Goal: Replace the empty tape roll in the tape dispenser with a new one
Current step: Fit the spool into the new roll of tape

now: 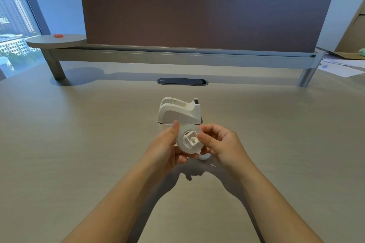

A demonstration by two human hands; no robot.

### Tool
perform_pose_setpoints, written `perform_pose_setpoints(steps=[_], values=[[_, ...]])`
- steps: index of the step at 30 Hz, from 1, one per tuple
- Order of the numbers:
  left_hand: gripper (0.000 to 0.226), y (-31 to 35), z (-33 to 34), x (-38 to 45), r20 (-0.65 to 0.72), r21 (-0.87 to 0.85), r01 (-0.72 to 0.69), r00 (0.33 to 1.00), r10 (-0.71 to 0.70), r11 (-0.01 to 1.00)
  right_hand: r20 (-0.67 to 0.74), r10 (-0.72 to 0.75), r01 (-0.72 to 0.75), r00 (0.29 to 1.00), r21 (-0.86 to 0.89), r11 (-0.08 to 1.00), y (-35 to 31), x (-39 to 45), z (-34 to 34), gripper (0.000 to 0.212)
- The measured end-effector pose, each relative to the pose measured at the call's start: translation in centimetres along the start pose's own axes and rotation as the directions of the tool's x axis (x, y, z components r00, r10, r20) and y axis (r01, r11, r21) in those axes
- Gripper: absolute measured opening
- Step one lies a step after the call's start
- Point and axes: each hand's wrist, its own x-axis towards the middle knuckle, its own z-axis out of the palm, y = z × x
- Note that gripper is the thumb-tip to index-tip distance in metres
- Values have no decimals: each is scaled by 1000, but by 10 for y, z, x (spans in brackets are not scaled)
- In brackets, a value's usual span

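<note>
A white tape dispenser (pixel 179 111) stands on the desk with its roll bay open and nothing in it. Just in front of it, above the desk, my left hand (pixel 167 148) holds a clear tape roll (pixel 182 144) by its rim. A white hub (pixel 191 138) sits in the roll's centre, and the thumb and fingers of my right hand (pixel 219 142) pinch that hub. A second ring (pixel 204 156), thin and pale, shows below the roll under my right hand's fingers; what it rests on is hidden.
A dark oval cable port (pixel 182 81) lies in the desk behind the dispenser. A grey partition (pixel 205 17) on a raised shelf (pixel 177 57) closes the far side. Papers (pixel 339 65) lie at the far right, and a small red object (pixel 58 35) sits on a round shelf at the left.
</note>
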Motion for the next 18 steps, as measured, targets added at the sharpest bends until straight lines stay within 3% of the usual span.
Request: perform_pose_setpoints(steps=[3, 6, 10, 18], values=[[41, -1, -1, 2, -2, -35, -18, 1000, 18, 999, -9, 20, -19, 1000, 77, 997, 1, 2, -1, 12], [31, -4, -2, 1, -7, 40, -93, 996, 93, 995, -18, 12, -11, 1000, 74, 997, 2, 2, -2, 11], [6, -5, -8, 2, -80, 169, -155, 982, 170, 973, -9, -4, 4, 1000, 61, 998, 2, -1, -1, 12], [5, 4, -12, -2, -73, 358, -232, 959, 274, 904, -33, -68, 70, 997, 54, 996, -1, -3, 1, 18]])
